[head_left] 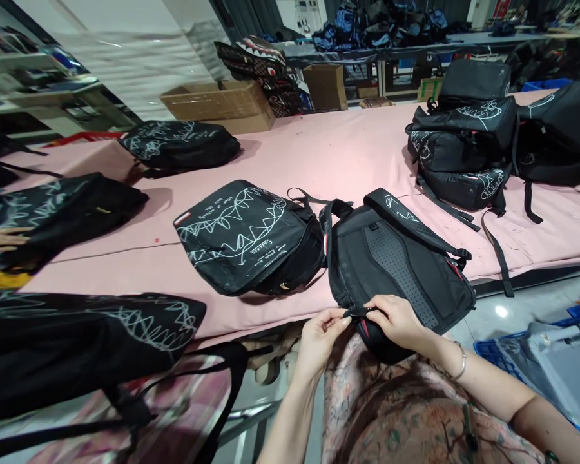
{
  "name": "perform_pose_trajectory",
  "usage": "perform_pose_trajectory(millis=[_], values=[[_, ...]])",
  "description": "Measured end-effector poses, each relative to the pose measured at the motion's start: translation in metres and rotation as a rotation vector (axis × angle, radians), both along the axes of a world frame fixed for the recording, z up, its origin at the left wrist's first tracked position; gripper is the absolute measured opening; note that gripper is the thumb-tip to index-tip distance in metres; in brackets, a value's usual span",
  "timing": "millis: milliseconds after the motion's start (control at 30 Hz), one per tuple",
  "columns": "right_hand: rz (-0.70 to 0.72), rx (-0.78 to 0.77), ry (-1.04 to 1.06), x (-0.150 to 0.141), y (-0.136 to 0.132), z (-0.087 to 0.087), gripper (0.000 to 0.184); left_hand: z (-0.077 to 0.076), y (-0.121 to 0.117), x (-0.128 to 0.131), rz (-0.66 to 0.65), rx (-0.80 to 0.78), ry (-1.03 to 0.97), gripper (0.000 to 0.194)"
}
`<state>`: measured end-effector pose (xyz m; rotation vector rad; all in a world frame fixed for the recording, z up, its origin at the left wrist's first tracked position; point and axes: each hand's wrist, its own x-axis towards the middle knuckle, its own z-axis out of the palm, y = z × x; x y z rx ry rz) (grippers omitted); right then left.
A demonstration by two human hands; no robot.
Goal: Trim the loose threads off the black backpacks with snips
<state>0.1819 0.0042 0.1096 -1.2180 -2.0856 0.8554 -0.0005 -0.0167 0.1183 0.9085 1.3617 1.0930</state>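
A black backpack (352,251) lies with its padded back panel and shoulder straps facing up, its near end over the table's front edge. At its near left corner my left hand (320,338) pinches the end of a dark strap (352,312). Close beside it, my right hand (395,320) has thumb and fingers pressed together on the same strap, by a red-edged side opening. What exactly sits between the fingertips is too small to make out. Just left lies a second black backpack (236,238) with white scribbled drawings, touching the first.
Pink cloth covers the table (319,148). Stacked black backpacks (464,142) stand at the back right. More printed bags (178,145) lie left, one under another person's hand (2,240). A cardboard box (217,106) stands behind; a blue crate (500,357) is low at right.
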Motion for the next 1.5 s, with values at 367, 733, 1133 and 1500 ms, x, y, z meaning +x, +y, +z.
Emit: perform_pose_trajectory(millis=[367,733,1133,1500], values=[[0.049,0.023,-0.074,-0.004,0.006,0.006,0.015,0.0,-0.003,0.001,-0.006,0.013,0.011,0.024],[0.089,0.074,-0.108,-0.004,0.01,0.009,0.017,0.003,-0.002,0.002,-0.018,-0.011,-0.036,0.022],[-0.121,-0.267,0.272,-0.007,0.018,-0.02,0.024,-0.011,0.009,-0.01,0.045,-0.184,-0.34,0.036],[-0.03,-0.513,0.528,-0.032,0.012,-0.044,0.031,-0.013,0.012,-0.008,0.035,-0.308,-0.52,0.036]])
